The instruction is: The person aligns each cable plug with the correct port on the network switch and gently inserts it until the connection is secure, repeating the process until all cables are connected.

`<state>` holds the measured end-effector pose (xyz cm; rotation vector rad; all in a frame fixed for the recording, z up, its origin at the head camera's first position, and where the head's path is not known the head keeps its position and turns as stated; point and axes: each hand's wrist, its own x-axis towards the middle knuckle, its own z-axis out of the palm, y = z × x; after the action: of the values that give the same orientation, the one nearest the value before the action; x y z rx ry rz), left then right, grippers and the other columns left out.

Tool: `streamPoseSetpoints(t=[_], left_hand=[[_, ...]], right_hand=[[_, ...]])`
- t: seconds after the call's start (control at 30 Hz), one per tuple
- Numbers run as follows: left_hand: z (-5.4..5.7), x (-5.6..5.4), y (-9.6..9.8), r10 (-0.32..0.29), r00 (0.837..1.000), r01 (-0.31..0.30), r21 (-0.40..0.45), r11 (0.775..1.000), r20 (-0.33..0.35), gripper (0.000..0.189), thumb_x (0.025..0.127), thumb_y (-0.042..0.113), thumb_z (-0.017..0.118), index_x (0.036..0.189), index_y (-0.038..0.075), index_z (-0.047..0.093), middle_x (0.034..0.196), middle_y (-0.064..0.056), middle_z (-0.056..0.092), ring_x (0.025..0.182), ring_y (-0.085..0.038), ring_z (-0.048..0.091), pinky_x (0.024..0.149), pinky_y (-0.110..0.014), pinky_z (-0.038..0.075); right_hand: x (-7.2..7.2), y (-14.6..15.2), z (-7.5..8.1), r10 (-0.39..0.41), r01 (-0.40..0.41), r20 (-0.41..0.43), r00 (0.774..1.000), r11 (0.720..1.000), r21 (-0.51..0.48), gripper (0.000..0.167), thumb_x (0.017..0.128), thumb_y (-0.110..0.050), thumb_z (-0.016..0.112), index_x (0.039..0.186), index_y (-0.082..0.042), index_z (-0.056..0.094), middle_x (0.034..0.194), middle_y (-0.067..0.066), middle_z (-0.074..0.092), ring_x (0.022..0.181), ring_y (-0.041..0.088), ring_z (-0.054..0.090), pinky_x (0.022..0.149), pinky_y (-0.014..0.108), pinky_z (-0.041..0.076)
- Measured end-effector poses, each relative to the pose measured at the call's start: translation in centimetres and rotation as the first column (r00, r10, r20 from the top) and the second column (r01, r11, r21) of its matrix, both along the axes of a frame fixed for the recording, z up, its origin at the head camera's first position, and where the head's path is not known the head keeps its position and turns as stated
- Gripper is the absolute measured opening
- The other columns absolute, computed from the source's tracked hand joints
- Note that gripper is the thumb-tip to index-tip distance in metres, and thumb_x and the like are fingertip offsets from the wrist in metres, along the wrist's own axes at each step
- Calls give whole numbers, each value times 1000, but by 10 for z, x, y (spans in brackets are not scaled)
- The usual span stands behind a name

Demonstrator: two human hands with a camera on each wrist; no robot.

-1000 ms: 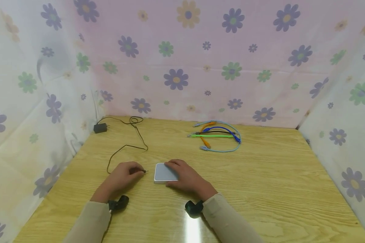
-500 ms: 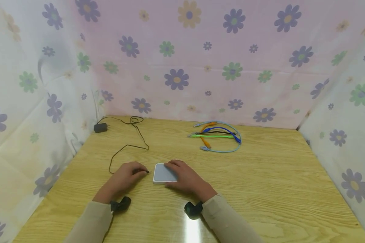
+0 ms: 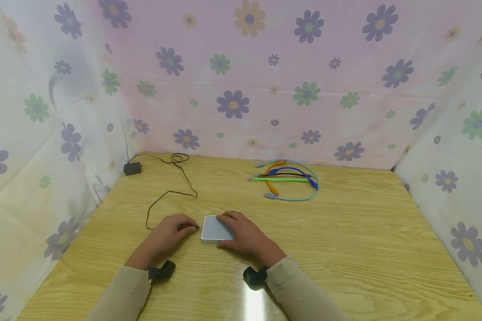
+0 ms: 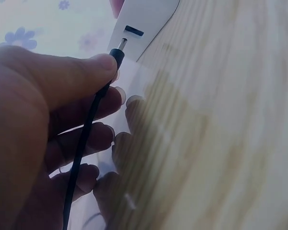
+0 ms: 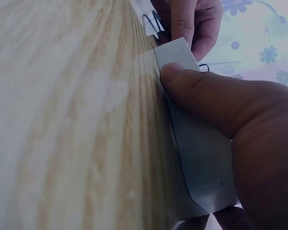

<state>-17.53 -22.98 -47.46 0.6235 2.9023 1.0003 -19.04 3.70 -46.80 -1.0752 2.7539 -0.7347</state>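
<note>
My left hand (image 3: pixel 170 234) pinches the barrel plug (image 4: pixel 117 53) of a thin black power cable (image 3: pixel 168 192) between thumb and fingers. The plug's metal tip points at a dark slot (image 4: pixel 134 31) in the end of a flat white box (image 3: pixel 217 228) with a grey top. In the left wrist view the tip sits just short of that slot. From the right, my right hand (image 3: pixel 249 236) grips the box, its thumb (image 5: pixel 192 86) along the near side wall and its fingers over the top and far side. The box lies flat on the wooden table (image 3: pixel 365 232).
A black power adapter (image 3: pixel 133 168) at the back left joins the cable, which winds loosely across the table. At the back centre lie several short network cables: light blue (image 3: pixel 291 200), green (image 3: pixel 281 180), dark blue, orange and black. Flowered cloth (image 3: pixel 233 129) walls off the back and sides.
My left hand has moved right with the plug, closing the gap to the box. The box and my right hand have shifted very slightly left.
</note>
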Motion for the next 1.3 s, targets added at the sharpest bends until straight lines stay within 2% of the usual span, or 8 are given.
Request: streamPoseSetpoints(t=[0.23,0.47,0.63,0.93,1.3], left_hand=[[-2,0,2,10,1000,-10,6,1000,-11,11,95,25,63,101,26,71,100,12,68,96,-8,63,85,-34,50],[-2,0,4,7,999,-7,0,1000,-53,10,94,22,64,101,24,71,100,9,68,95,-10,63,84,-35,50],[-2,0,4,18,1000,-18,-3,1000,-25,9,93,22,64,99,25,71,100,11,67,94,-8,62,83,-34,50],[-3,0,3,-7,1000,7,-5,1000,-24,7,92,23,66,96,27,70,96,12,66,89,-5,60,79,-30,49],[-2,1,3,-8,1000,8,-10,1000,-5,7,93,24,65,97,27,70,96,13,66,87,-4,59,78,-29,49]], right_hand=[[0,1,1,5,-5,-14,1000,1000,-1,71,85,-46,71,146,-20,44,143,2,47,127,20,48,98,36,45],[0,1,0,5,-5,-15,1000,1000,4,72,85,-47,71,146,-20,44,143,2,47,127,19,48,98,36,45],[-1,1,-1,1,-1,-12,1000,1000,-4,72,84,-46,71,145,-19,45,142,2,47,126,20,48,98,37,45],[0,1,-1,2,-2,-10,1000,1000,-7,72,84,-46,72,146,-20,45,142,2,47,126,19,48,97,36,45],[-1,0,-3,1,0,-14,1000,1000,9,72,85,-47,71,146,-21,44,143,1,47,127,18,48,99,36,45]])
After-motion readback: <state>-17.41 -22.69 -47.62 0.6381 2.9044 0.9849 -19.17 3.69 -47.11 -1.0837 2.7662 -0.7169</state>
